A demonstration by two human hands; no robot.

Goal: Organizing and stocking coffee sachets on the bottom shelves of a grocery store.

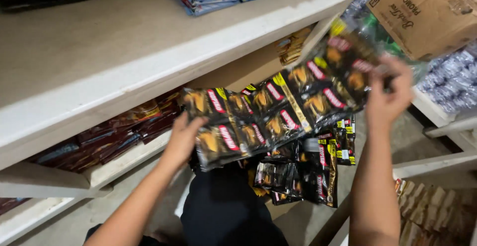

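Plainly, the left hand (183,139) pinches the near end of a linked strip of black sachets (278,107), the right hand (387,97) grips its far end; the unsupported middle may sag and tear, dropping loops onto hanging strips (303,171) below

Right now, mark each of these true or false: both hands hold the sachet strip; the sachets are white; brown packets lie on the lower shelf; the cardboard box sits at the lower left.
1. Both hands hold the sachet strip: true; left hand at one end, right hand at the other.
2. The sachets are white: false, they are black.
3. Brown packets lie on the lower shelf: true.
4. The cardboard box sits at the lower left: false, upper right.
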